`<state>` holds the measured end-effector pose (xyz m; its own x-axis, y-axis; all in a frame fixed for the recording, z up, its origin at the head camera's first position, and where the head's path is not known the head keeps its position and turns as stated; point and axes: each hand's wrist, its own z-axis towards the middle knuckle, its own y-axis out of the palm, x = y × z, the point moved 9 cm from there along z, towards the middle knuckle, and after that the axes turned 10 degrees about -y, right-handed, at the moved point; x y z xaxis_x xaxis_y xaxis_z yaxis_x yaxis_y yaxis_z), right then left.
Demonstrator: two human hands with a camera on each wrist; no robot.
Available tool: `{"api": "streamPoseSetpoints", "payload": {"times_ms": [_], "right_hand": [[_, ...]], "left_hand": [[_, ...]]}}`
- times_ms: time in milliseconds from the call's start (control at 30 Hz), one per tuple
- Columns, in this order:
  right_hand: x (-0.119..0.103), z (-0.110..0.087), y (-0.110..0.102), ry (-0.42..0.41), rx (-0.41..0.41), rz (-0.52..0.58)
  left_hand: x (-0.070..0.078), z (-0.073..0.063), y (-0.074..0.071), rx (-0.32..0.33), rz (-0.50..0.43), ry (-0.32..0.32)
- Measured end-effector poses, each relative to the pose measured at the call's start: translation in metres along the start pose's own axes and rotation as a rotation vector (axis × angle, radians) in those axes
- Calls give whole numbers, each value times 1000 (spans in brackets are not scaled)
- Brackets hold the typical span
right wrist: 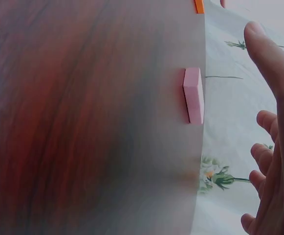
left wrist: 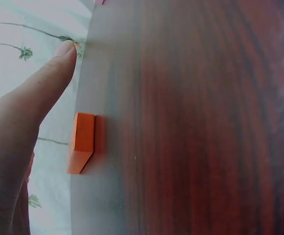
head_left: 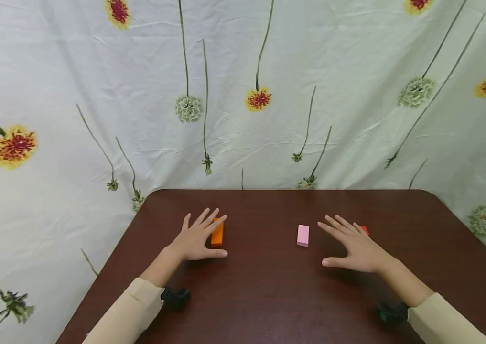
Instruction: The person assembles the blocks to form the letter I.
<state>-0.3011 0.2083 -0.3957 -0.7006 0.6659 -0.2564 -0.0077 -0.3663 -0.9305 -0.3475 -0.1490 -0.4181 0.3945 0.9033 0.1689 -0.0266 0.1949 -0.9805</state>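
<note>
My left hand (head_left: 195,241) hovers over the left of the table with its fingers spread. Partly beneath those fingers lies an orange block (head_left: 217,232), which the left wrist view shows apart from the thumb (left wrist: 49,81). A pink block (head_left: 303,235) lies flat near the middle of the table. To its right my right hand (head_left: 356,246) is held with fingers spread and thumb out, holding nothing. Behind that hand a red block (head_left: 365,230) shows only a corner; the rest is hidden. In the right wrist view the pink block (right wrist: 193,95) stands clear of the hand.
The dark brown table (head_left: 260,296) has rounded far corners. A white cloth (head_left: 234,138) printed with flowers hangs behind it and along both sides. Black wrist devices (head_left: 176,298) sit under both forearms, close to the cream sleeves (head_left: 131,310).
</note>
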Motion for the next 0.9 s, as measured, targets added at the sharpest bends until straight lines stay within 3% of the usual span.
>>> {"api": "streamPoseSetpoints", "payload": {"times_ms": [400,900], "right_hand": [[4,19,21,30,44,73],[7,38,32,49,136,149]], "left_hand": [[-14,6,2,11,-54,-60],[-25,18,13,-60,-135,-129]]}}
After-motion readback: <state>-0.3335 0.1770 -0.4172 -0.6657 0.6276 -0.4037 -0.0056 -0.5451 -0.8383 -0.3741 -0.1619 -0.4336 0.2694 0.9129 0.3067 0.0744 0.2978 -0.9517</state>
